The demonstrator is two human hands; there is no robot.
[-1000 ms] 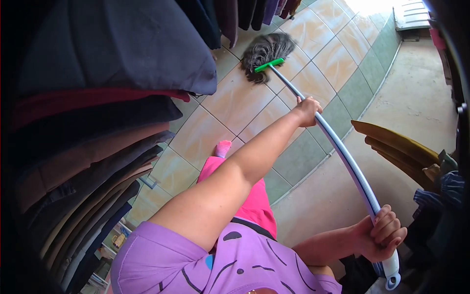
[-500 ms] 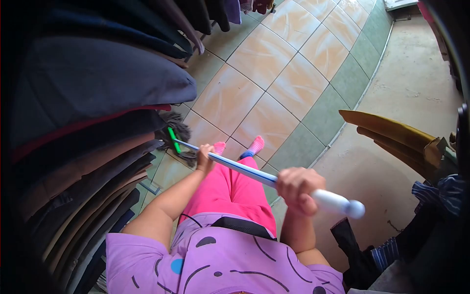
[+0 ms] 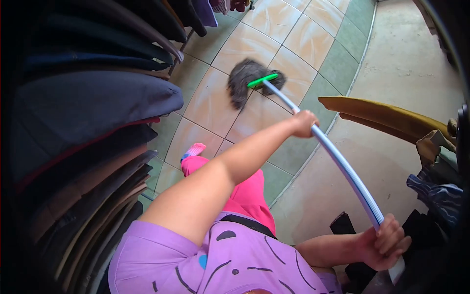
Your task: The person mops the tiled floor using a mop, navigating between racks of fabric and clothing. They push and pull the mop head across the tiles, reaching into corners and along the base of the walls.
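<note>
As seen from above the shoulders: one mop (image 3: 274, 93), held with two hands. Around the middle of the handle (image 3: 342, 166), the left hand (image 3: 304, 122) closed tight, arm stretched forward. Lower on the same handle, just above its white end cap (image 3: 397, 269), the right hand (image 3: 384, 242) clenched, fingers wrapped fully around. One handle only, long, striped blue and white, running diagonally from the lower right up to the mop head (image 3: 245, 81). One mop head, dark grey strings, lying on the tiled floor (image 3: 274, 19) and spread mostly to the left of one green clamp bar (image 3: 263, 80) joining strings and handle. Position: on the peach tiles, across a tile joint, well apart from the foot.

Tiles in two colours: peach squares and one band of green ones, bordering the bare concrete floor (image 3: 406, 73). One foot in view, in one pink sock (image 3: 196, 149), on the tiles; pink trousers (image 3: 245, 191) above it. One purple shirt (image 3: 196, 259), printed with dark curved strokes, a few dark ovals and one blue spot; shapes only.

On the left, one tall stack of folded garments (image 3: 88, 108) in dark blue, black and brown, with one red edge between; layers too many to count surely. At the top, several hanging garments (image 3: 196, 10). On the right, two mustard-yellow flat pieces (image 3: 382, 110), one above the other, and below them one blue striped cloth (image 3: 435, 193).
</note>
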